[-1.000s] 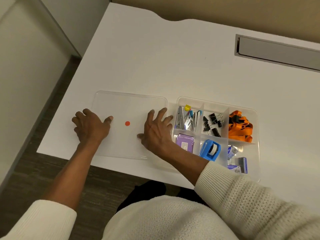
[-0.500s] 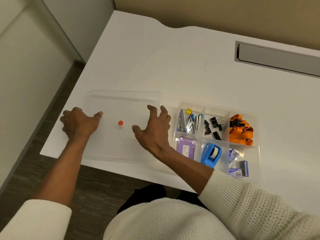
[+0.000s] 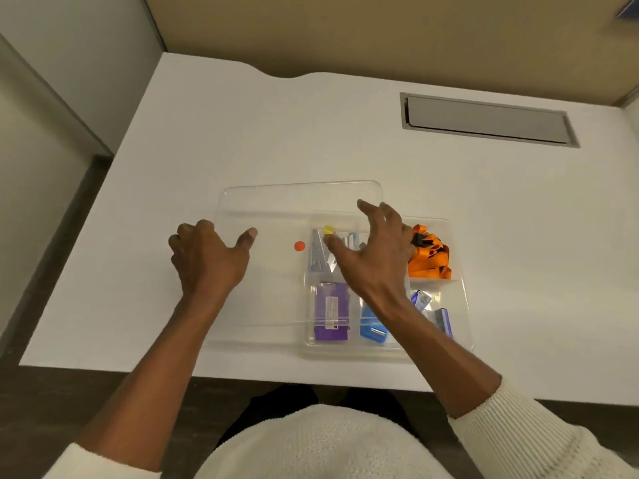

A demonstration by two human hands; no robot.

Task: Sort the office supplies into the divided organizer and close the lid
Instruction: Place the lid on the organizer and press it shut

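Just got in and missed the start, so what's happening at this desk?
A person is putting the clear lid onto a divided organizer. The left hand holds the lid's left edge and the right hand its right side. The lid covers only the organizer's left part, not seated. Inside are an orange lanyard, a purple box, a blue tape dispenser and other small supplies. The white desk shows no loose supplies.
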